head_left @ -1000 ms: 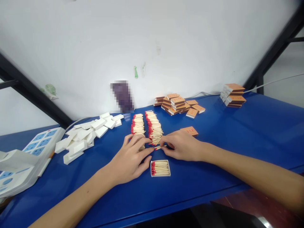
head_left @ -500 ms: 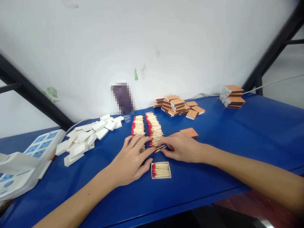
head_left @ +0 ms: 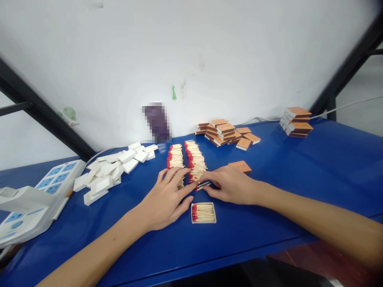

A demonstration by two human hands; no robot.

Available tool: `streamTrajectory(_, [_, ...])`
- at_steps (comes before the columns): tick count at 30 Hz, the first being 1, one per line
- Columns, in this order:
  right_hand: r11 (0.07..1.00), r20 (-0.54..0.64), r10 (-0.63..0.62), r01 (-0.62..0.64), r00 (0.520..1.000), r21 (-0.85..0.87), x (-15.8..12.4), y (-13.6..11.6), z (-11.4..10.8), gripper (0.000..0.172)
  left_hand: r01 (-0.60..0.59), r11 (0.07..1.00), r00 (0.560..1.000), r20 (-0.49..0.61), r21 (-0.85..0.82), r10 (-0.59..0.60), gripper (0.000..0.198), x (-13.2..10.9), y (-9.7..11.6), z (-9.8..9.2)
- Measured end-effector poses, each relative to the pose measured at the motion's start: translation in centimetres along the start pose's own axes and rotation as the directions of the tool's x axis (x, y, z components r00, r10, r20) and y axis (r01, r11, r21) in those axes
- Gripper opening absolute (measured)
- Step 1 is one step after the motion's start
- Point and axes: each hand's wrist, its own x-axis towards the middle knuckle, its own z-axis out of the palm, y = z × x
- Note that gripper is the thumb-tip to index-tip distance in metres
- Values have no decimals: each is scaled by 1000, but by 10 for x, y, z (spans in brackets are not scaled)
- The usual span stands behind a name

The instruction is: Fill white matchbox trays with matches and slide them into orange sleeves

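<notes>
My left hand point(head_left: 167, 199) lies palm down with its fingers apart, over the near end of the left row of red-tipped matches point(head_left: 176, 156). Its index fingertip reaches the matches point(head_left: 201, 186) by my right fingers. Thumb and index finger of my right hand point(head_left: 231, 185) close round those few matches, at the near end of the right row of matches point(head_left: 196, 159). Just in front of both hands sits a white matchbox tray point(head_left: 204, 222) filled with matches, heads to the left. An orange matchbox point(head_left: 241, 166) lies partly hidden behind my right hand.
White empty trays point(head_left: 104, 169) are heaped at the left, beside a power strip point(head_left: 64, 173). Orange matchboxes point(head_left: 224, 129) are piled at the back, and more are stacked point(head_left: 301, 115) at the far right. A white cable point(head_left: 254, 118) runs along the wall.
The view has shifted slightly. Both hands keep nearly the same places, and the few matches remain at my right fingertips.
</notes>
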Motion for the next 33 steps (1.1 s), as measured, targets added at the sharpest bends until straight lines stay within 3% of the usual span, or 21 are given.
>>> streamTrajectory(18, [999,-114,46,-48,992,-19,1,7,6,7,12,1000,1000,15,-5,-12,36,-2,0,1])
streamTrajectory(33, [1000,-32,8,-7,999,9,0,2,3,13,23,997,1000,17,-71,-22,37,-3,-2,2])
